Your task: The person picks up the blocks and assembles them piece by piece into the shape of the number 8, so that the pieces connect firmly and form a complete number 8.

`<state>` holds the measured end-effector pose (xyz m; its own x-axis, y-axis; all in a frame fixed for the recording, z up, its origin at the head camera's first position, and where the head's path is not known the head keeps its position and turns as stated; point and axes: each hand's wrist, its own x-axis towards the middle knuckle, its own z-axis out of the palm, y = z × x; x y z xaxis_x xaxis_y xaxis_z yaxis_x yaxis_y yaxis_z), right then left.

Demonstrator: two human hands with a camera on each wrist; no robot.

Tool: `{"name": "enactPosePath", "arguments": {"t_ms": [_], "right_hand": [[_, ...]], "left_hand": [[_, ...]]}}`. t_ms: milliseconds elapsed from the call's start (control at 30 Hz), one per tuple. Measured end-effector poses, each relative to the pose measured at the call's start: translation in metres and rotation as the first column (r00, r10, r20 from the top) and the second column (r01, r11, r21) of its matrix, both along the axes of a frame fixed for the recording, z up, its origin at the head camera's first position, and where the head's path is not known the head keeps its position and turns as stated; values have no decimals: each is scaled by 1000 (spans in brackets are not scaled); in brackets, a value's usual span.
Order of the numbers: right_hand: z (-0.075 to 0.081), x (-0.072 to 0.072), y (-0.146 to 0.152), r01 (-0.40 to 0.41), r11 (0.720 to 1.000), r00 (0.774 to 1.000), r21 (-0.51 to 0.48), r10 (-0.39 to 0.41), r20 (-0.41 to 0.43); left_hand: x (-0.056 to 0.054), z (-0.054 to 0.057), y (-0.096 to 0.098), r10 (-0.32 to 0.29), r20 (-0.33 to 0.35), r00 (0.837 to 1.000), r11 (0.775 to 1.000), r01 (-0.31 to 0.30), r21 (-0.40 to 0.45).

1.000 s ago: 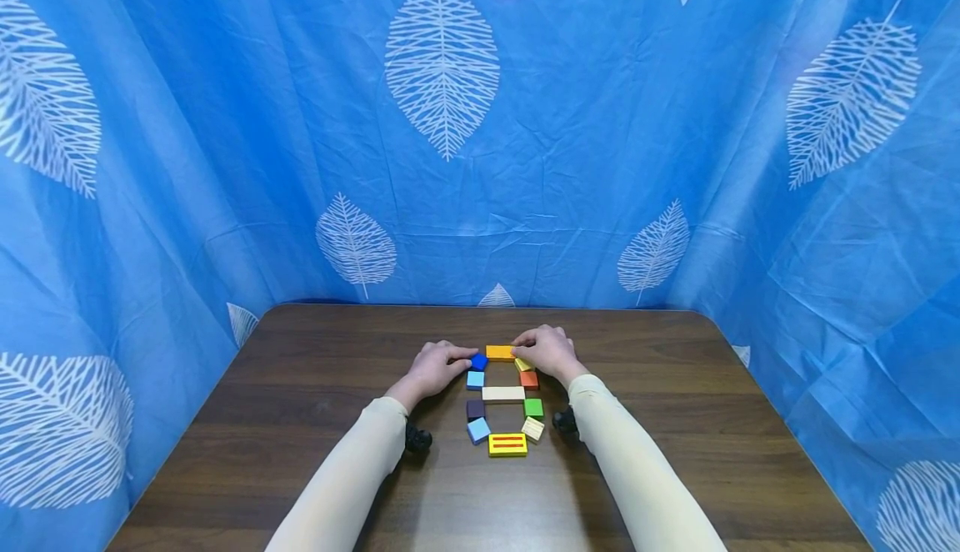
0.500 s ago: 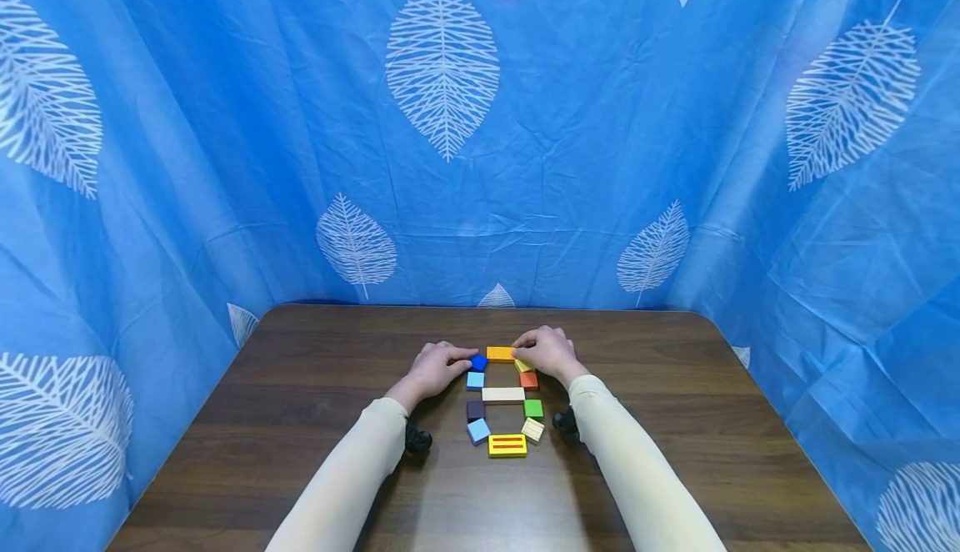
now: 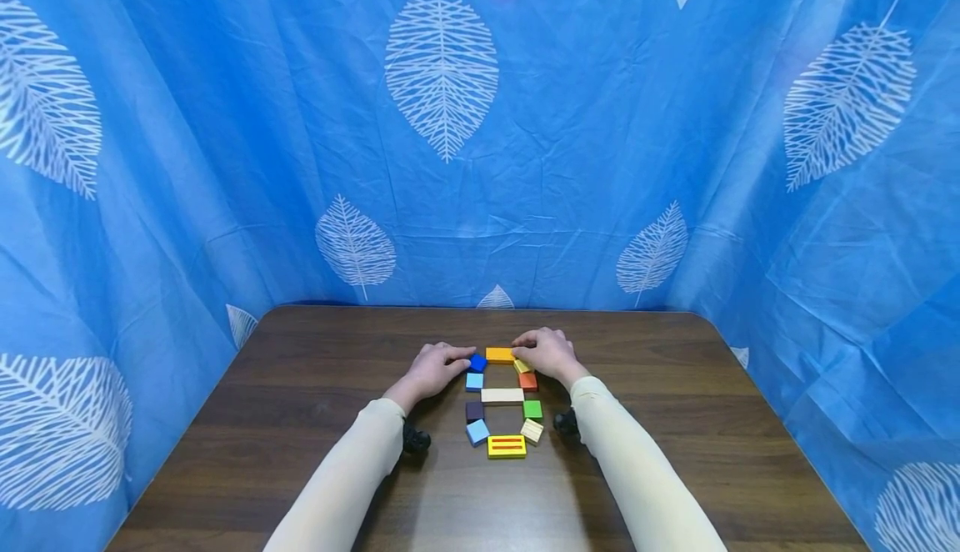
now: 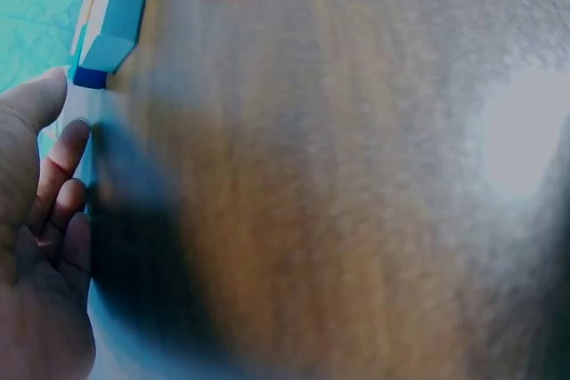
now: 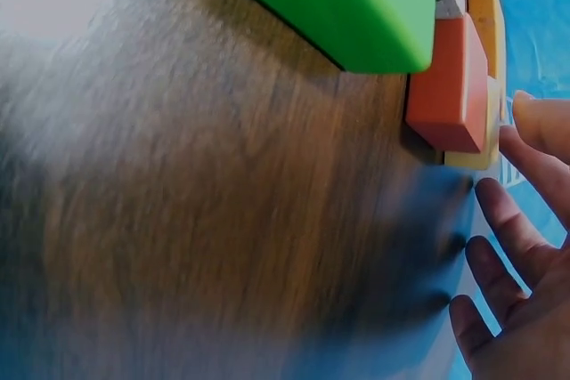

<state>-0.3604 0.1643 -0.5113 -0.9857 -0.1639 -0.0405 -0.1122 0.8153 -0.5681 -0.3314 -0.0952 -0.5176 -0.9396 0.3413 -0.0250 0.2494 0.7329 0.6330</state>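
Note:
At the far left corner of a ring of blocks, my left hand [image 3: 433, 369] touches the dark blue block [image 3: 477, 363] with thumb and index finger. Its other fingers lie loosely bent in the left wrist view. Across from it, my right hand [image 3: 551, 353] has its thumb and index finger at the small yellow block [image 3: 522, 365], beside the end of the orange block [image 3: 498, 355]. The right hand's remaining fingers are spread near the tabletop. Below these corners sit a light blue block [image 3: 475, 382] and a red-orange block [image 3: 528, 382].
A long cream block [image 3: 502, 397] spans the middle. Nearer are a dark purple block [image 3: 475, 411], a green block [image 3: 532, 409], a tilted light blue block [image 3: 477, 433], a small cream block [image 3: 532, 431] and a yellow block with red stripes [image 3: 507, 447]. A blue curtain [image 3: 562, 160] hangs behind the table [image 3: 300, 452].

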Motion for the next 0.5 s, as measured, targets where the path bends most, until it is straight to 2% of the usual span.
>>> {"name": "enactPosePath", "arguments": {"t_ms": [100, 200, 500], "right_hand": [[1, 1, 5, -4, 1000, 1000, -27, 4, -1], [3, 4, 12, -1, 999, 1000, -50, 0, -17], [7, 9, 32, -5, 999, 997, -49, 2, -71]], "left_hand": [[-2, 0, -4, 0, 7, 1000, 999, 0, 42], [-4, 1, -10, 8, -17, 1000, 998, -7, 55], [-1, 13, -24, 97, -62, 993, 995, -95, 35]]}}
